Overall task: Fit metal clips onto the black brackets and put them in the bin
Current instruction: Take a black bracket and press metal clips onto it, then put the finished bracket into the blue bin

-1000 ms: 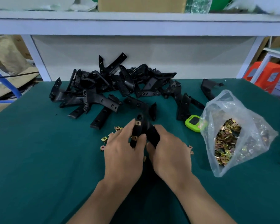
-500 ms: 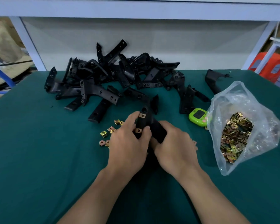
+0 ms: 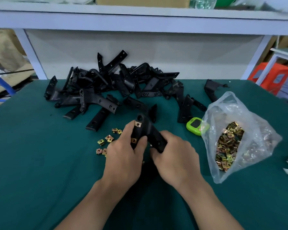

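No text, label, brand or number can be read anywhere in the view. The dark screen of the green timer (image 3: 195,126) is too small and blurred to show any figures. The grey patches on the orange object (image 3: 271,77) at the far right are too blurred to tell whether they carry print.
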A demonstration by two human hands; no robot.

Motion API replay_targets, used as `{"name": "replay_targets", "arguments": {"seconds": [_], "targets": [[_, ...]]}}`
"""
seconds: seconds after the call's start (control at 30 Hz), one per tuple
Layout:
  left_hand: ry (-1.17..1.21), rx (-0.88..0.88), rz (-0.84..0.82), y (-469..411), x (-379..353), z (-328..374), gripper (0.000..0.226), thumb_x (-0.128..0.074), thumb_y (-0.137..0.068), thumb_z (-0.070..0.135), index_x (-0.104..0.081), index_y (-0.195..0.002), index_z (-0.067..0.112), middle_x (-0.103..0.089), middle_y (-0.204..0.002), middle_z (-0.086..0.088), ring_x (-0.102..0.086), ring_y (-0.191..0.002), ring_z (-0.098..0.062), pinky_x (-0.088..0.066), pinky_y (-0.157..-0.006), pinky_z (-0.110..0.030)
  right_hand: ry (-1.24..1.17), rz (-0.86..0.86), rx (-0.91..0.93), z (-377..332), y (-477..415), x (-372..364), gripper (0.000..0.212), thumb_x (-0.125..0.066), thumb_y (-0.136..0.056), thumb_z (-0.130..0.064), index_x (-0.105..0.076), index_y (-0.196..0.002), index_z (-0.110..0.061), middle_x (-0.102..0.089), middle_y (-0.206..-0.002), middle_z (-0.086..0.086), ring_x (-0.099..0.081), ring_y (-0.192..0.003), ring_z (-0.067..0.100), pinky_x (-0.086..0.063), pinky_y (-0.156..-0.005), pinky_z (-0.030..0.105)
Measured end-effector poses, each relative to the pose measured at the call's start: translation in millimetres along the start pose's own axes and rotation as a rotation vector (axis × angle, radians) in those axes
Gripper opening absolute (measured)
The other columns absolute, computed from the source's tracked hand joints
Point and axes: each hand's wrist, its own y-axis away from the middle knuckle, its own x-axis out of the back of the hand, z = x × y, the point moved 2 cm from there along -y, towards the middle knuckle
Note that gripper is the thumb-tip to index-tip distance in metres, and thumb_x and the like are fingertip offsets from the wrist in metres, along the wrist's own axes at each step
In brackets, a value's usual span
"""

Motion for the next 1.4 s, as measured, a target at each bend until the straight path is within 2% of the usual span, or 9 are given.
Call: {"name": "replay_targets", "arguments": {"seconds": [0.17, 0.33, 0.43, 0.5, 0.67, 0.9, 1.17, 1.27, 1.4], "targets": [[0.156, 0.022, -0.054, 0.6, 7.1, 6.1, 0.014, -0.061, -0.097, 0.033, -0.060, -0.109, 0.041, -0.064, -0.073, 0.018, -0.059, -0.064, -0.001, -0.042, -0.057, -0.009, -0.120, -0.056, -0.050, -9.2, -0.4, 10.4, 0.013, -0.065, -0.081, -0.044, -0.057, -0.080, -0.034, -0.062, -0.062, -0.012, -0.059, -0.063, 0.012, -0.047, -0.063, 0.034], [0.819, 0.240, 0.027, -16.5, 38.7, 35.8, 0.027, -0.062, -0.095, 0.028, -0.059, -0.069, 0.020, -0.053, -0.064, 0.002, -0.051, -0.062, -0.014, -0.046, -0.065, -0.027, -0.500, -0.212, 0.007, -39.3, -7.2, 54.7, 0.008, -0.073, -0.081, -0.029, -0.069, -0.087, -0.028, -0.069, -0.068, -0.008, -0.062, -0.058, 0.009, -0.046, -0.054, 0.023], [1.134, 0.382, -0.054, -24.6, 45.8, 68.5, 0.026, -0.061, -0.099, 0.021, -0.069, -0.075, 0.020, -0.054, -0.061, 0.001, -0.054, -0.057, -0.016, -0.049, -0.061, -0.028, -0.745, -0.353, -0.062, -38.0, 8.6, 88.1, 0.039, -0.073, -0.077, -0.028, -0.067, -0.114, -0.019, -0.075, -0.092, -0.004, -0.070, -0.083, 0.012, -0.055, -0.076, 0.032], [1.135, 0.358, -0.176, -21.8, 36.8, 90.3, 0.018, -0.057, -0.101, 0.023, -0.067, -0.088, 0.015, -0.055, -0.063, 0.001, -0.055, -0.058, -0.015, -0.049, -0.061, -0.028, -0.952, -0.352, -0.123, -25.0, 28.9, 111.5, 0.028, -0.071, -0.077, -0.018, -0.073, -0.105, -0.020, -0.073, -0.090, 0.003, -0.069, -0.077, 0.016, -0.053, -0.067, 0.031], [1.093, 0.221, -0.746, 7.6, -24.5, 174.8, 0.022, -0.051, -0.088, 0.019, -0.065, -0.103, 0.011, -0.062, -0.081, -0.006, -0.060, -0.074, -0.018, -0.051, -0.069, -0.031, -1.285, -0.061, -0.381, 51.3, 89.1, 171.6, 0.028, -0.049, -0.093, 0.007, -0.066, -0.113, -0.002, -0.069, -0.083, 0.019, -0.061, -0.056, 0.024, -0.047, -0.048, 0.026], [0.685, -0.053, -1.130, 97.9, -139.1, 301.3, 0.013, -0.070, -0.077, 0.011, -0.072, -0.090, 0.011, -0.067, -0.074, -0.005, -0.062, -0.074, -0.023, -0.052, -0.073, -0.039, -1.632, 0.318, -0.617, 157.5, 213.1, 235.3, 0.033, -0.043, -0.098, -0.002, -0.061, -0.126, 0.005, -0.066, -0.095, 0.020, -0.060, -0.067, 0.023, -0.052, -0.055, 0.025], [0.361, 0.051, -1.568, 198.5, -227.5, 364.5, 0.007, -0.070, -0.084, 0.003, -0.071, -0.090, 0.002, -0.074, -0.076, -0.014, -0.069, -0.062, -0.014, -0.057, -0.062, -0.021, -1.689, 0.558, -0.857, 216.0, 322.6, 248.6, 0.032, -0.047, -0.093, 0.003, -0.056, -0.122, 0.012, -0.063, -0.087, 0.026, -0.064, -0.057, 0.030, -0.058, -0.052, 0.032], [0.687, 0.272, -1.600, 181.3, -239.8, 395.2, 0.014, -0.068, -0.093, 0.006, -0.067, -0.106, 0.008, -0.075, -0.082, -0.007, -0.072, -0.073, -0.013, -0.059, -0.067, -0.024, -1.531, 0.639, -0.908, 241.8, 279.6, 298.8, 0.018, -0.045, -0.096, 0.001, -0.058, -0.108, 0.002, -0.062, -0.086, 0.021, -0.064, -0.052, 0.027, -0.055, -0.043, 0.030], [0.892, 0.336, -1.502, 137.7, -247.5, 423.4, 0.074, -0.071, -0.094, 0.013, -0.033, -0.157, 0.018, -0.061, -0.134, -0.002, -0.056, -0.122, -0.017, -0.055, -0.095, -0.039, -1.346, 0.803, -0.819, 294.5, 192.4, 387.2, 0.043, -0.046, -0.109, -0.040, -0.056, -0.122, -0.001, -0.068, -0.101, 0.023, -0.065, -0.088, 0.036, -0.058, -0.092, 0.056]]}}
